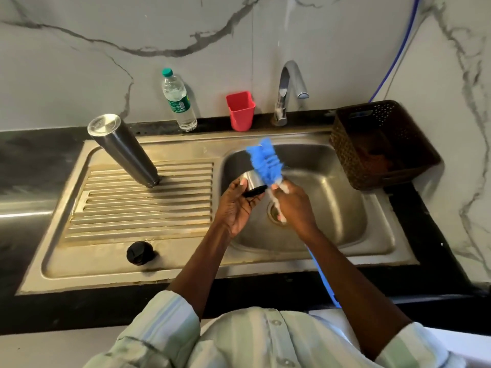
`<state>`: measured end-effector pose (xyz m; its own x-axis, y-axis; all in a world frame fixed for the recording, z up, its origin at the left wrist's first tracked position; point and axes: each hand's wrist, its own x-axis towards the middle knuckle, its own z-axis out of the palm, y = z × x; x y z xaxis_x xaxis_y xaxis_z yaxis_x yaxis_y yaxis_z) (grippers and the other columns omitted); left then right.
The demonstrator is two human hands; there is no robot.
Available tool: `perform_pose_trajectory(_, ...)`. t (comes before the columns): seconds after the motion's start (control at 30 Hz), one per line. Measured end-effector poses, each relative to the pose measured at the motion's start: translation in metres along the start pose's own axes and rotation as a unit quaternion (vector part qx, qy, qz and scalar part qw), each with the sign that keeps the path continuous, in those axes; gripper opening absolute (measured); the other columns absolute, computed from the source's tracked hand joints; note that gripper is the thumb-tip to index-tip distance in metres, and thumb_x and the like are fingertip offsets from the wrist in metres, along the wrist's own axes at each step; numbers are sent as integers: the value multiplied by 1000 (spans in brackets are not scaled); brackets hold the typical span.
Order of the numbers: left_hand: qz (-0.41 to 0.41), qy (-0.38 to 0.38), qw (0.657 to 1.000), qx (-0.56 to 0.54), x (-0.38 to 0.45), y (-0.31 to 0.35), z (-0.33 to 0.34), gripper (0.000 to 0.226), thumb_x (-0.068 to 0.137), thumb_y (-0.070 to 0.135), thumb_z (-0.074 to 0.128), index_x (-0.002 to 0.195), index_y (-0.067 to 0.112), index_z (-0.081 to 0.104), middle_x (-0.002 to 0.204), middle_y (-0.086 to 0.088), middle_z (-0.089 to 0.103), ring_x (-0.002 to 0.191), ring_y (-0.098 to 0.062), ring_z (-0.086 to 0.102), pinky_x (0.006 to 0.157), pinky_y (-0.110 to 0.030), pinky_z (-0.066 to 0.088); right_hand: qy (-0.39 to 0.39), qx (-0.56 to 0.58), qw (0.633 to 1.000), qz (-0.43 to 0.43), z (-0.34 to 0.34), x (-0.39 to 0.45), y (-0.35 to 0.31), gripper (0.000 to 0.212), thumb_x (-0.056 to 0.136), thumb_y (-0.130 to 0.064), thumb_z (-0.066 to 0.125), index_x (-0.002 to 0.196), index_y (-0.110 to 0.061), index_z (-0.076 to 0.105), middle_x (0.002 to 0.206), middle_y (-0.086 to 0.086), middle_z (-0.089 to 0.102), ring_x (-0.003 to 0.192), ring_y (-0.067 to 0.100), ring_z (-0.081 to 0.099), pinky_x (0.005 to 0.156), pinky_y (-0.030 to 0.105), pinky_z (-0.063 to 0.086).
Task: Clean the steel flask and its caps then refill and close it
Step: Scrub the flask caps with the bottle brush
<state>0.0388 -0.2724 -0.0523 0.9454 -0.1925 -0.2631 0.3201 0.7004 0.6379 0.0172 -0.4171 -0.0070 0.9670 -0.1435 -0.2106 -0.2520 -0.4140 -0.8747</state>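
The steel flask stands upside down on the ribbed drainboard, mouth down. A black inner cap lies near the drainboard's front edge. Over the sink basin, my left hand holds the steel outer cap, which has a black rim. My right hand grips the handle of a blue bottle brush. Its bristles are blurred and lie against the cap's right side. The brush's blue handle runs back along my right forearm.
A chrome tap stands behind the basin. A red cup and a clear plastic water bottle with a green lid sit by the wall. A brown perforated basket stands on the right of the black counter.
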Motion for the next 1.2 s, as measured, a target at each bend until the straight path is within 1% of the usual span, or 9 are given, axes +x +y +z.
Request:
perform_pose_trajectory(0.1, 3, 1, 1000, -20, 5, -4, 9, 82, 66, 28, 91, 132, 0, 52, 124, -20, 64, 110, -31, 64, 99, -42, 51, -9, -34, 999, -20, -17, 5, 4, 30, 97, -34, 50, 125, -35, 61, 106, -2, 71, 97, 19, 64, 81, 29, 46)
perform_pose_trajectory(0.23, 0, 12, 999, -36, 13, -21, 23, 66, 65, 27, 92, 119, 3, 62, 115, -17, 69, 100, -28, 68, 86, -37, 56, -33, -53, 997, -47, -30, 3, 9, 38, 90, -48, 48, 128, -49, 50, 108, -8, 70, 95, 16, 63, 86, 37, 52)
perform_pose_trajectory(0.33, -6, 26, 996, -89, 14, -31, 36, 37, 84, 22, 72, 116, 3, 68, 123, -23, 64, 108, -34, 64, 91, -43, 55, -19, -45, 999, 5, -45, 22, 19, 32, 94, -42, 50, 124, -38, 59, 111, -3, 70, 102, 23, 64, 89, 42, 52)
perform_pose_trajectory(0.43, -8, 81, 988, -133, 21, -25, 46, 37, 93, 22, 54, 121, -1, 60, 122, -24, 63, 107, -33, 63, 92, -44, 54, -37, -46, 998, -24, -49, 15, 23, 38, 92, -45, 47, 129, -39, 55, 112, -4, 69, 102, 21, 64, 89, 41, 52)
perform_pose_trajectory(0.6, -20, 218, 975, 29, 26, -34, 68, 38, 105, 35, 46, 115, 1, 61, 102, -19, 70, 84, -26, 70, 80, -42, 58, -7, -44, 999, -3, -45, 22, 28, 42, 92, -48, 42, 134, -44, 47, 113, -4, 69, 104, 23, 63, 92, 42, 51)
perform_pose_trajectory(0.7, -32, 174, 980, 92, 22, -32, 73, 50, 99, 52, 48, 112, 6, 66, 98, -14, 75, 84, -21, 71, 87, -41, 56, -8, -55, 998, -5, -45, 26, 25, 39, 95, -46, 43, 133, -46, 47, 115, -3, 69, 104, 25, 63, 91, 41, 50)
perform_pose_trajectory(0.87, -36, 156, 975, 157, 25, -32, 65, 31, 90, 34, 70, 110, 10, 69, 88, -4, 73, 77, -13, 64, 78, -32, 50, -9, -97, 994, -47, -45, 19, 21, 44, 99, -43, 44, 142, -47, 36, 115, 0, 69, 102, 25, 64, 84, 35, 50)
perform_pose_trajectory(1.03, -41, 139, 986, 82, 18, -34, 65, 26, 93, 23, 66, 108, 2, 67, 91, -13, 75, 83, -22, 68, 78, -32, 56, -6, -48, 999, -13, -55, 32, 29, 41, 97, -45, 44, 138, -40, 46, 115, 2, 68, 106, 27, 62, 91, 44, 50)
perform_pose_trajectory(1.2, -41, 123, 991, 44, 14, -38, 73, 24, 100, 23, 56, 102, 7, 73, 92, -12, 74, 83, -24, 67, 73, -33, 58, -19, -92, 995, -46, -56, 17, 25, 42, 97, -45, 45, 140, -44, 42, 118, 1, 68, 105, 25, 62, 89, 40, 51)
